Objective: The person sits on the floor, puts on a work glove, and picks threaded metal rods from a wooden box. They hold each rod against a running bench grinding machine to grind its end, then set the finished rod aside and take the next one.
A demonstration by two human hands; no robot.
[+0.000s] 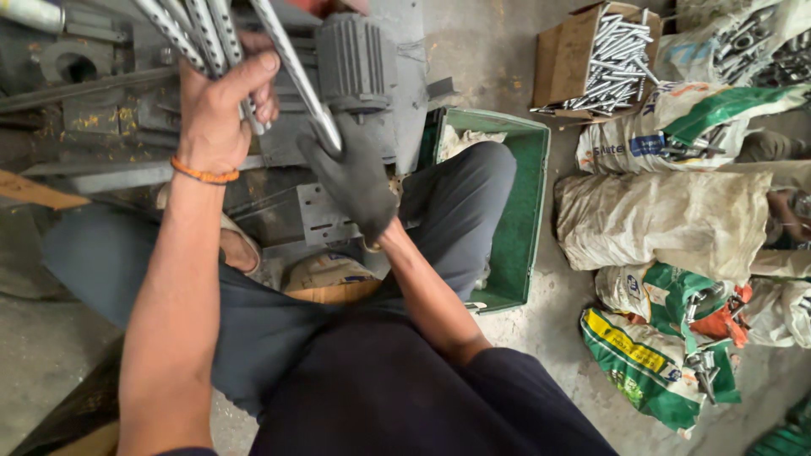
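Several rods [198, 34] in left hand [221, 110]

Your concrete floor [541, 321]: green crate [524, 211] by your knee, cardboard box of bolts [591, 59] beyond it, filled sacks [667, 219] piled along the right side.

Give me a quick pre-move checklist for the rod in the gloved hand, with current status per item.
1. Right hand gloved and closed on the single rod: ok.
2. Left hand has a firm grip on the rod bundle: ok, fingers wrapped round it.
3. Left hand protected: not ok, bare.
4. Single rod separated from the bundle: ok, angled apart.
5. Rod's far end free of the motor and machine: cannot tell, out of frame.
6. Green crate within reach beside the right knee: ok.
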